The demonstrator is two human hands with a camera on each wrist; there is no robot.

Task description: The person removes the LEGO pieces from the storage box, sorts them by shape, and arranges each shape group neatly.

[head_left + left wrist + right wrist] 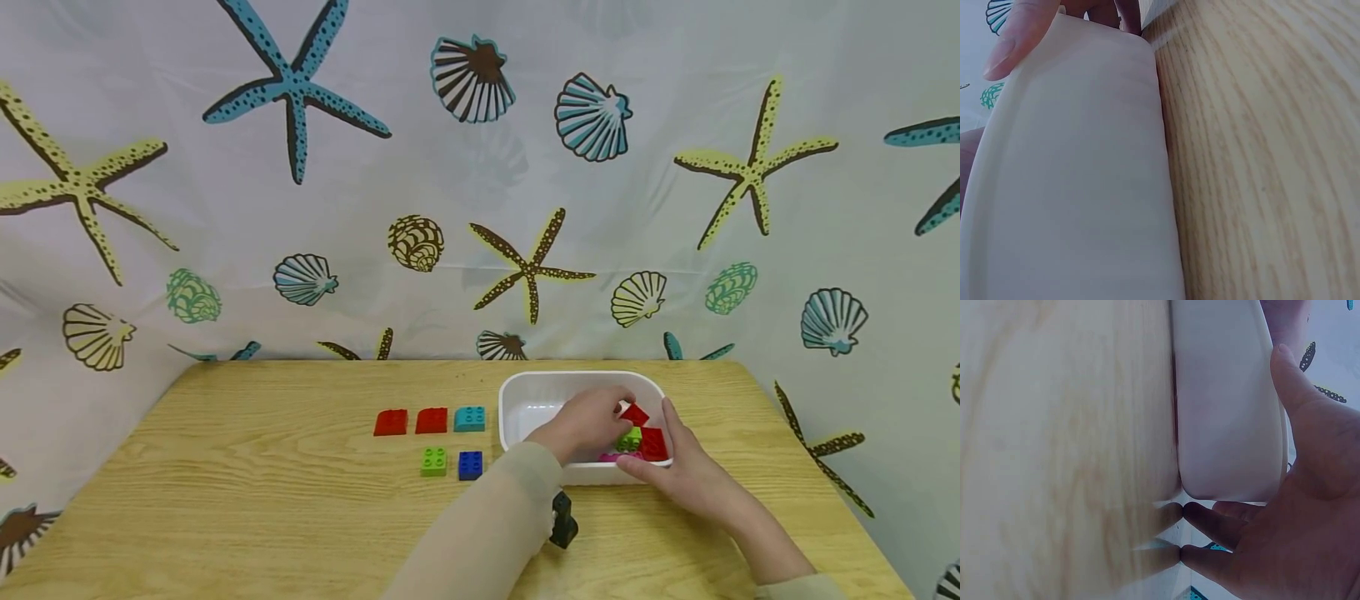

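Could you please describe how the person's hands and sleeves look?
The left hand and right hand wear no gloves. The left sleeve is long, plain and cream; a small black object shows beside it. The right sleeve, also cream, shows only partly.

- Fingertips of the left hand (588, 423) are partly hidden inside the white bin (536, 377), near the table's (262, 500) far right corner; whether a block is pinched cannot be told.
- The green block (632, 442) in the bin is partly covered by that hand; the pink piece (621, 457) is largely masked by the near wall.
- The black wrist camera (564, 525) is partly concealed by the left sleeve (480, 525).
- The table's near edge is cropped.
- In the right wrist view, the right hand (1300, 481) is cut off at the right; wood grain is blurred.
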